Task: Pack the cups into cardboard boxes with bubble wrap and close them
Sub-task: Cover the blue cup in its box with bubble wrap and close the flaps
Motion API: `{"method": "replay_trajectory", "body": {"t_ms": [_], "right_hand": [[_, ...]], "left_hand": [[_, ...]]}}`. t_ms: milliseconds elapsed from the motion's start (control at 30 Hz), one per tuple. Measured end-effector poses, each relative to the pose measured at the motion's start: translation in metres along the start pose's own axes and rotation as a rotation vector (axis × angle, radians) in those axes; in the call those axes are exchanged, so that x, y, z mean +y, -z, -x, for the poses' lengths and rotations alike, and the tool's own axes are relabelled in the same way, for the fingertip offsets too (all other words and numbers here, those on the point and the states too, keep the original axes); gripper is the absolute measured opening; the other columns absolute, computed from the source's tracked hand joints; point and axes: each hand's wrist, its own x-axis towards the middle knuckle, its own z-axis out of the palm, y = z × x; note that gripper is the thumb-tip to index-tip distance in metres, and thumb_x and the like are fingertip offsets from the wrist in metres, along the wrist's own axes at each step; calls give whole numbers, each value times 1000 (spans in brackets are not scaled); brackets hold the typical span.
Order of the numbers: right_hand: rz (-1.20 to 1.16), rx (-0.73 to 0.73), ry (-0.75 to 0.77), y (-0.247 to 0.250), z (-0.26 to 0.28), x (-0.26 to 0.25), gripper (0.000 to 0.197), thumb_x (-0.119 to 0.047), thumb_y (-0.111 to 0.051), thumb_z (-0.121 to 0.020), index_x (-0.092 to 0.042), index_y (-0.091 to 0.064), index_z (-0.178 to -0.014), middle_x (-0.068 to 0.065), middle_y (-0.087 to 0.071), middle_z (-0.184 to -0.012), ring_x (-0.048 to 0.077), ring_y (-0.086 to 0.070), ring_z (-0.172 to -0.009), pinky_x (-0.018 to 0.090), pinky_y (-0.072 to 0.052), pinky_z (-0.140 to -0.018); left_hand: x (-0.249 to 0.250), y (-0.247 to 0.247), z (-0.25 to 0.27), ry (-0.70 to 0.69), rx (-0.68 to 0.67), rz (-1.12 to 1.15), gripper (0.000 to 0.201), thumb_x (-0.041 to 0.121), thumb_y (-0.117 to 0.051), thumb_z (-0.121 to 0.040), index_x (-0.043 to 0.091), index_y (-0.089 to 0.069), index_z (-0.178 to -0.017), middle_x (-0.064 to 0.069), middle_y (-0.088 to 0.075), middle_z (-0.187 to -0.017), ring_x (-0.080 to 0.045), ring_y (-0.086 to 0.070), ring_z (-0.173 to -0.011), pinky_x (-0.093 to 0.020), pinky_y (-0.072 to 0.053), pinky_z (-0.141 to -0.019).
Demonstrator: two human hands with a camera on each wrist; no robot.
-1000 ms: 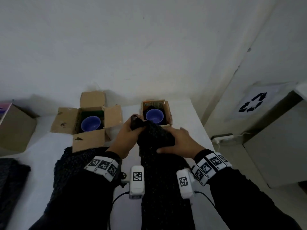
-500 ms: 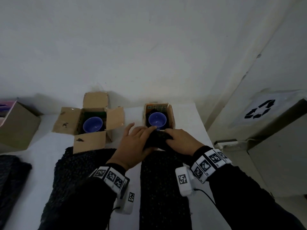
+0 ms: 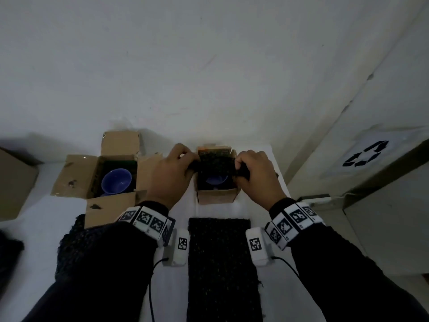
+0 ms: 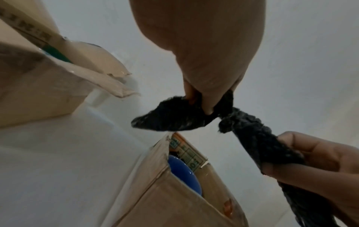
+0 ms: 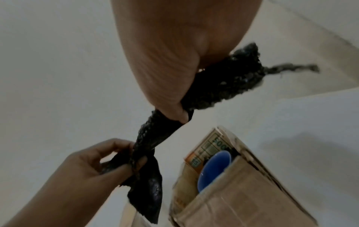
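Black bubble wrap (image 3: 216,167) is stretched above the small cardboard box (image 3: 217,196) holding a blue cup (image 3: 216,181), its ends pinched by the left hand (image 3: 170,176) and right hand (image 3: 257,177), on the white table (image 3: 41,228).

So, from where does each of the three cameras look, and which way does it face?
Head: from above, forward and down at both hands stretching a black bubble wrap piece over the small cardboard box; sleeves show.
Left wrist: under the left hand, facing its fingers; the right hand shows lower right.
Right wrist: under the right hand; the left hand shows lower left.
Both wrist views share the wrap, box and blue cup.
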Motion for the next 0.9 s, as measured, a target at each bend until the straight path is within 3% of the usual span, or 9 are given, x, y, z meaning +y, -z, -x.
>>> {"method": "replay_trajectory", "body": {"t_ms": [67,133,267,367,500,633,733,800,900], "right_hand": [[129,20,-4,-10,-6,4,31,-3,-69,-63,-23,-54,-82,-3,-55,-97,24,-45,-90,36,-36,-68],[251,-97,7,-20,-8,7,25,-6,-69,-66,-23,-61,-83,-2,-55,-104,27,-46,-95,36,-34,-74],[430,-362,142,-34,-8,8,22,-31,-50,-80,-29,-70,-89,-7,-62,-96,27,-45,-104,50,-25,-96],[434,-526,87,-33,-16,8,53,-51,-24,-78,-30,-72,-85,-12,-65,-83,16,-34,-112,55,-4,-110],[470,-635,67,-29,-22,12,49,-44,-25,-86,-28,-71,-86,-9,-65,-95,17,-32,-118,53,-5,-110],[488,-490,2,-21,-18,18,50,-48,-40,-72,-34,-59,-117,-3,-48,-130,28,-32,-124,51,-22,-101],[478,-467,-234,-14,-17,22,66,-55,-55,-73,-25,-39,-130,7,-40,-130,34,-40,-118,46,-41,-89],[347,-492,-337,-12,-19,19,62,-45,-65,-77,-17,-39,-126,11,-46,-119,34,-52,-102,39,-46,-76],[263,-383,-285,-15,-26,9,41,-18,-67,-78,-10,-45,-112,11,-54,-103,29,-54,-84,32,-36,-64]], "left_hand": [[-2,-8,-9,-21,-129,-10,15,7,-75,-78,10,-70,-91,-9,-62,-101,-30,-59,-56,-20,-28,-44],[-6,-21,-15,-39,-310,39,15,8,-66,-83,8,-69,-98,-10,-58,-109,-33,-61,-65,-30,-43,-49],[-3,-33,-15,-187,-611,-82,53,47,-27,-87,17,-70,-85,0,-63,-92,-22,-59,-72,-37,-50,-67],[-1,-42,-13,-320,-659,-278,69,50,-9,-87,18,-68,-70,3,-65,-71,-18,-53,-87,-41,-34,-93],[-3,-54,-10,-236,-720,-319,75,44,2,-85,18,-69,-83,7,-67,-90,-20,-38,-116,-46,-17,-105],[-10,-59,-13,-285,-643,-203,53,39,-26,-95,16,-74,-91,-1,-67,-94,-24,-54,-100,-40,-39,-90],[-13,-55,-16,-236,-537,-191,24,34,-67,-83,15,-73,-95,-7,-62,-102,-29,-56,-97,-40,-41,-84],[-10,-50,-16,-121,-455,-244,42,43,-79,-65,17,-69,-97,-8,-57,-107,-32,-51,-102,-42,-37,-85],[-3,-44,-19,4,-468,-347,64,57,-74,-66,19,-56,-114,-6,-52,-116,-29,-45,-110,-39,-32,-89]]}}
